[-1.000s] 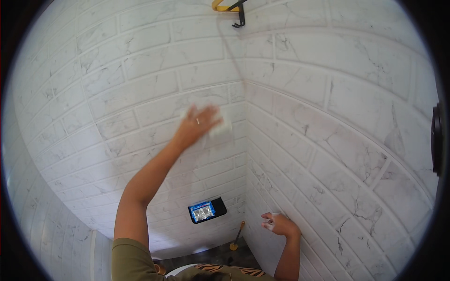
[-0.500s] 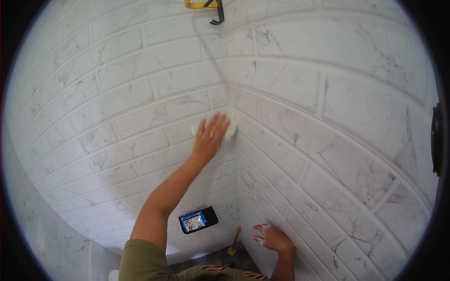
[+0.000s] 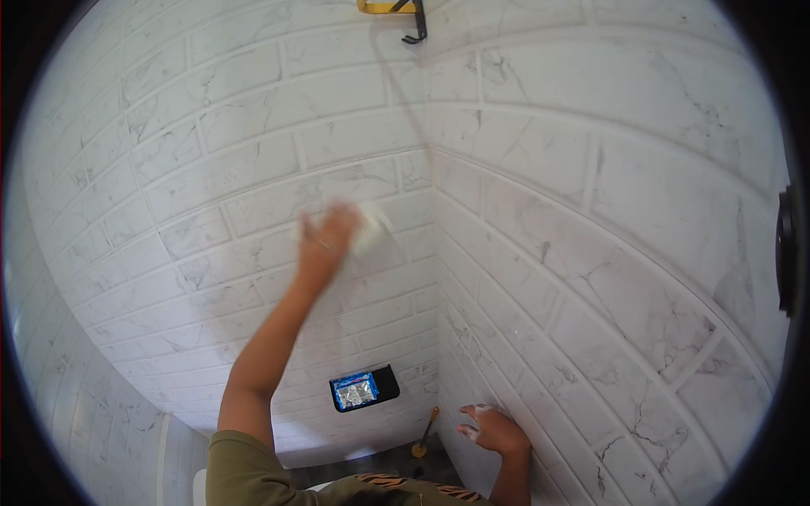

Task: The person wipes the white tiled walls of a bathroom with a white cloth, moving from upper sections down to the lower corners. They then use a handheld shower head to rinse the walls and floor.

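Observation:
My left hand [image 3: 327,239], smeared by motion, presses a soft white cloth [image 3: 371,230] to the marble-patterned brick wall [image 3: 253,194], left of the corner. The cloth sticks out past the fingers on the right. Low by the right-hand wall [image 3: 591,278] is my right hand [image 3: 494,428], its fingers partly curled. White patches show on and between those fingers; whether they are a crumpled wipe or something else I cannot make out.
A black wall holder [image 3: 388,382] bears a blue and silver packet [image 3: 354,390]. Below it, a yellow long-handled tool [image 3: 426,432] stands near the corner on the dark floor [image 3: 384,465]. A yellow and black bracket with a hook [image 3: 415,24] is at the top. A dark fixture [image 3: 786,251] edges the right.
My left hand has swept the cloth leftward, away from the corner. The view has shifted slightly. My right hand stays near the same spot by the right-hand wall.

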Demonstrator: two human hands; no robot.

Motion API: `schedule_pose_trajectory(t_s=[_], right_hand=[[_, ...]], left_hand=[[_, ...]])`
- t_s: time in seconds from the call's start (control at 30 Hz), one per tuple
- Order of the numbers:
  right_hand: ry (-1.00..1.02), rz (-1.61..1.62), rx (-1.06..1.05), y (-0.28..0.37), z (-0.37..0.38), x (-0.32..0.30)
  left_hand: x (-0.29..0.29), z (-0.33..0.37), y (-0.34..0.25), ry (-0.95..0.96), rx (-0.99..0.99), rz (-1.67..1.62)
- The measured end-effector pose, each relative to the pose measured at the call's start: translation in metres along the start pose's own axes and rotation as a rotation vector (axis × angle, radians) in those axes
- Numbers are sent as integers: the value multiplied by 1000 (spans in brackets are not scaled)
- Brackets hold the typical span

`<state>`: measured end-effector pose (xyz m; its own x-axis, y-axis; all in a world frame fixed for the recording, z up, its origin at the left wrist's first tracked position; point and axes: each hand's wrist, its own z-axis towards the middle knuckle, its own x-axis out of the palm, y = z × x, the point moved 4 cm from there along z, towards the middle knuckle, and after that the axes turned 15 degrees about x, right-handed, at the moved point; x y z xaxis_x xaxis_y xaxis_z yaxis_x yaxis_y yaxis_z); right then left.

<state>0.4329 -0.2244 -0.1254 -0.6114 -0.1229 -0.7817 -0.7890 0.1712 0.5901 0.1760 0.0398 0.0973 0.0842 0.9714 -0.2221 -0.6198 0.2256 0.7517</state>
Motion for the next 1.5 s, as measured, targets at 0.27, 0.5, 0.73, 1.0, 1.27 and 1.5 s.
schedule_pose_trajectory(t_s=[0.27, 0.5, 0.73, 1.0, 1.27, 1.5], right_hand=[[19, -22, 59, 2, -1, 1], [39, -14, 81, -4, 8, 9], [135, 31, 114, -5, 8, 12], [278, 288, 54, -21, -66, 78], [321, 450, 260, -6, -135, 105], [214, 349, -37, -26, -92, 98]], left_hand=[[-37, -67, 70, -243, -379, -85], [-25, -184, -66, 93, -185, -442], [-93, -208, -139, -110, -518, -1120], [-191, -213, -281, -155, -1168, -1587], [-244, -225, -403, -165, -1520, -1828], [-248, -190, -408, -80, -1562, -2316]])
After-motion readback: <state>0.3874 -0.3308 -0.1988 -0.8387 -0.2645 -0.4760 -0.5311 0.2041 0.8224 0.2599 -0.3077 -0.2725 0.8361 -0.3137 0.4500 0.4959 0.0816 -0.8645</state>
